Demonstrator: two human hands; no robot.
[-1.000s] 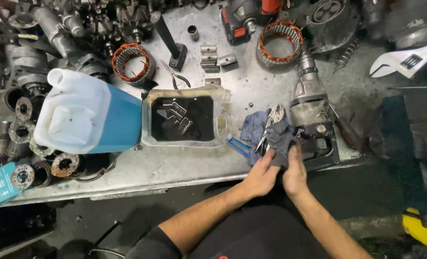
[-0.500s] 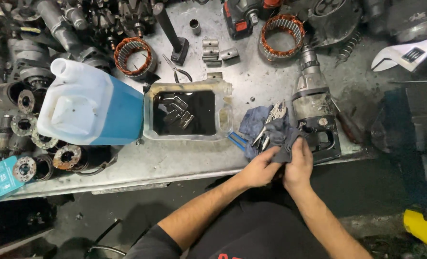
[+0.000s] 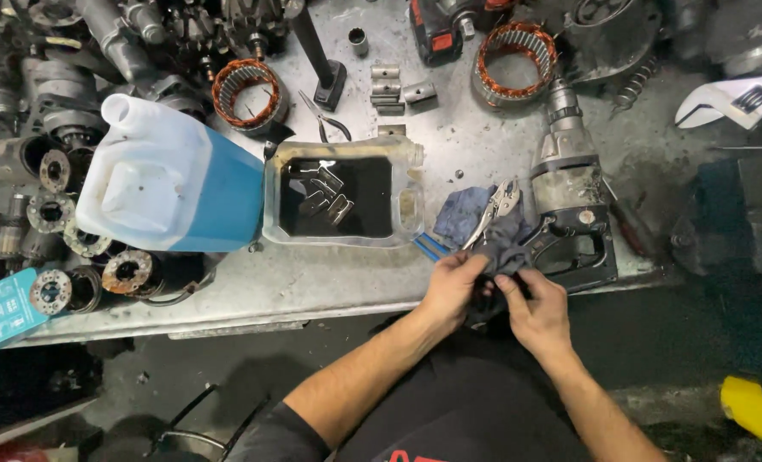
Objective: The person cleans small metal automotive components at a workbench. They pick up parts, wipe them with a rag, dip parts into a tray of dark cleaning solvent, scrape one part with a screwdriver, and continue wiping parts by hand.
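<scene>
Both hands meet at the near edge of the metal surface (image 3: 329, 287), bunched around a dark grey rag (image 3: 502, 244). The left hand (image 3: 451, 287) has its fingers curled shut over the lower part of the rag, and the right hand (image 3: 536, 308) pinches a fold of it between thumb and fingertips just beside the left; the two hands touch or nearly touch. The rag rises from the hands up onto the surface, where it lies against the base of a grimy starter motor (image 3: 569, 184) and under a pair of locking pliers (image 3: 494, 210), whose jaws point away from the person. A blue cloth (image 3: 459, 214) lies just left of the pliers, and a blue strip (image 3: 429, 246) sticks out beside it. Whatever may be wrapped in the rag between the palms is hidden; I cannot tell if anything is inside. Left of the hands, well apart, sits a clear tray (image 3: 411, 205) of black liquid with small metal parts sunk in it, hard to make out. Beside the tray lies a white and blue jug (image 3: 171, 188) on its side. At the far right an adjustable wrench (image 3: 736, 98) is cut off by the frame edge.
</scene>
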